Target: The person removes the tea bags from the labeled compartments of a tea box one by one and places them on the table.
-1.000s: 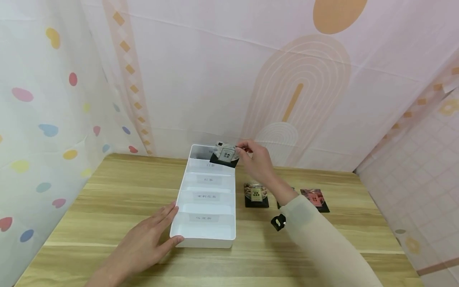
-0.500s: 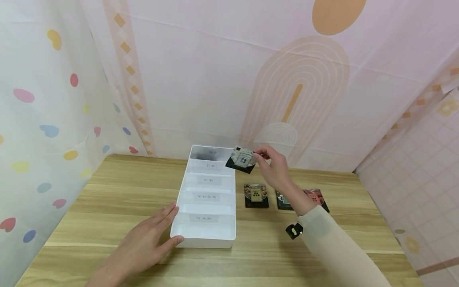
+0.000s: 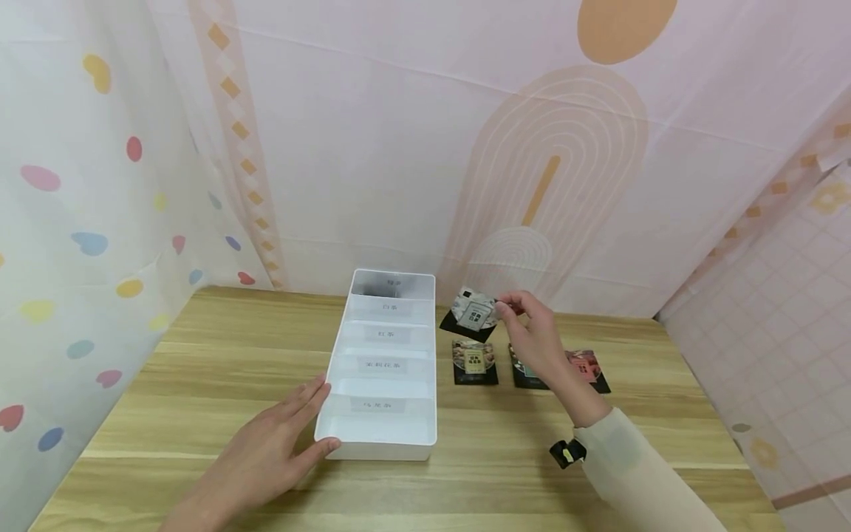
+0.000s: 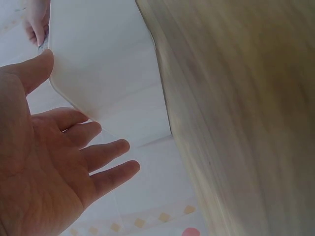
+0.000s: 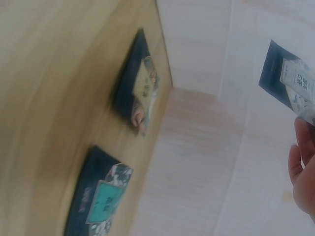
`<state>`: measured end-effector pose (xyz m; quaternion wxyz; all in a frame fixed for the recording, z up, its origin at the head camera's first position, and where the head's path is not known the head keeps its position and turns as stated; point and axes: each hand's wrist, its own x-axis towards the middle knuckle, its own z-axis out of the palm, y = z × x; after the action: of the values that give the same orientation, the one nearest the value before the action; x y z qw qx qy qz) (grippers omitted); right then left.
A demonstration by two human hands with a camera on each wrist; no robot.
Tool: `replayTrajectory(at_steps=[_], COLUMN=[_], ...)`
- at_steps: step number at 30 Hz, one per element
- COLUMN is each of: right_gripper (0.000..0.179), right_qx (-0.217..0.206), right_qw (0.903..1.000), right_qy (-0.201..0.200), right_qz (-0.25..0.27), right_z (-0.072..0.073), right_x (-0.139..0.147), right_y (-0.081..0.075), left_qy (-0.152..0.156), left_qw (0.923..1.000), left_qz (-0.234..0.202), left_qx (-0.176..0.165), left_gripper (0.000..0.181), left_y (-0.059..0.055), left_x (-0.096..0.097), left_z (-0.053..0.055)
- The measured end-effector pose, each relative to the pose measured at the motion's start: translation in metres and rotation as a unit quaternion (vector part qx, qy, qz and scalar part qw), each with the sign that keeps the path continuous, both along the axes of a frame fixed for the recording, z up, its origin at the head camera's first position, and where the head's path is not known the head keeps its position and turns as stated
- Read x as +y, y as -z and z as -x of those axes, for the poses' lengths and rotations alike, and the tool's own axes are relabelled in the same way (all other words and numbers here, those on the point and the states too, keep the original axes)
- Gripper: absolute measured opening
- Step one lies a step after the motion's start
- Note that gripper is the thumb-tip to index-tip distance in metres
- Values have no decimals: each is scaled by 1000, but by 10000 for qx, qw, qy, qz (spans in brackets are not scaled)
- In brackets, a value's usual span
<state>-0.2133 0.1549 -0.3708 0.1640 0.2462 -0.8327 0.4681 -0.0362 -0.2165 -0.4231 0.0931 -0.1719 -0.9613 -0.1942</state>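
My right hand pinches a black-and-grey tea sachet by its right edge, raised over the table just right of the white divided box. That sachet also shows in the right wrist view, by the fingertips. At the box's near left corner, my left hand rests with its fingers along the side and its thumb at the front rim. The left wrist view shows these fingers fairly straight against the box wall. Paper labels mark the box's several compartments.
Right of the box lie a yellow-labelled sachet, a green-labelled sachet partly behind the right arm, and a red-labelled sachet. A patterned cloth hangs behind the wooden table.
My right hand has moved right and toward me, bringing the grey sachet from over the box's far end to beside it. The left hand and the box have stayed still.
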Motion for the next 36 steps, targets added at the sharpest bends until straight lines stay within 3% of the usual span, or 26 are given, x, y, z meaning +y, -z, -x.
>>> replayTrajectory(at_steps=[6, 12, 22, 30, 36], right_gripper=[10, 7, 7, 6, 8], right_qx=[-258, -58, -465, -392, -626], right_qw=[9996, 9999, 9979, 9983, 9961], right_qy=[144, 108, 372, 123, -106], right_qz=[-45, -98, -238, -425, -607], right_z=[-8, -14, -27, -33, -39], right_x=[9, 15, 25, 32, 30], right_y=[8, 19, 31, 43, 52], left_qy=[-25, -51, -12, 22, -4], left_qw=[10000, 10000, 10000, 10000, 10000], left_qz=[-4, -8, -22, -39, -57], left_qx=[21, 17, 31, 48, 36], left_gripper=[76, 76, 76, 76, 75], left_y=[0, 0, 0, 0, -1], left_x=[-2, -3, -2, -3, -3], left_z=[-1, 0, 1, 1, 0])
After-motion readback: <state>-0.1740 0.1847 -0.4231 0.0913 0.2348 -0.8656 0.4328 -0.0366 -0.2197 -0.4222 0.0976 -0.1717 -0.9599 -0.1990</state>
